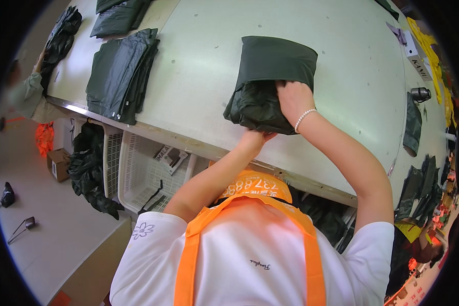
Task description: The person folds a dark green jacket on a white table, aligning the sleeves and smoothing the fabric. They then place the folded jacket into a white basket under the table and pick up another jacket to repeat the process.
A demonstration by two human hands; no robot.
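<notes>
A dark green fabric bundle (278, 58) lies on the pale worktable in front of me, its flat folded panel on the far side and crumpled cloth bulging out nearer to me. My right hand (296, 99), with a beaded bracelet at the wrist, is closed at the panel's edge. Its fingertips go into the opening between panel and crumpled cloth and are hidden there. At the bundle's near edge, my left hand (261, 136) grips it from below, most of its fingers covered by the cloth.
Folded dark green pieces (121, 74) are stacked left on the worktable (199, 66). White plastic baskets (137, 178) stand under its front edge. A black bottle (421, 94) and a white box (417, 56) are at the right. Another person's sleeve (28, 94) shows far left.
</notes>
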